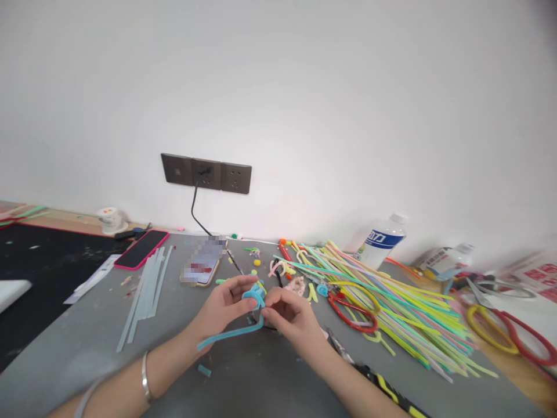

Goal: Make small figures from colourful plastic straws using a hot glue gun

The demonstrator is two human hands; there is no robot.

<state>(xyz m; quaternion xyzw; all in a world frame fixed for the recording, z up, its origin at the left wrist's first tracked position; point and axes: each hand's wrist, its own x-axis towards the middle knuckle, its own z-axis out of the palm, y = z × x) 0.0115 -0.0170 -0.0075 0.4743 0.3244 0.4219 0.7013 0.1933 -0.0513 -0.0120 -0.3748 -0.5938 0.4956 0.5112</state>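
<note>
Above the middle of the grey mat, my left hand (pixel 230 302) pinches a coiled light-blue pipe cleaner (pixel 253 296) between thumb and fingers. A long free end of it bends down and sticks out to the left, below my left wrist. My right hand (pixel 289 313) closes thumb and fingertips on the right side of the same blue coil. A short blue cut piece (pixel 204 370) lies on the mat below my left forearm. Behind my hands, small pipe-cleaner bits and a beige patterned piece (pixel 296 285) are partly hidden by my fingers.
A large bundle of coloured pipe cleaners (pixel 404 307) spreads to the right, with red-and-yellow scissors (pixel 354 306) on it. Black-and-yellow pliers (pixel 378 380) lie near my right forearm. Glue sticks (pixel 148 287), a pink-edged phone (pixel 142 249), a lit phone (pixel 203 261) and a white bottle (pixel 380 241) stand around.
</note>
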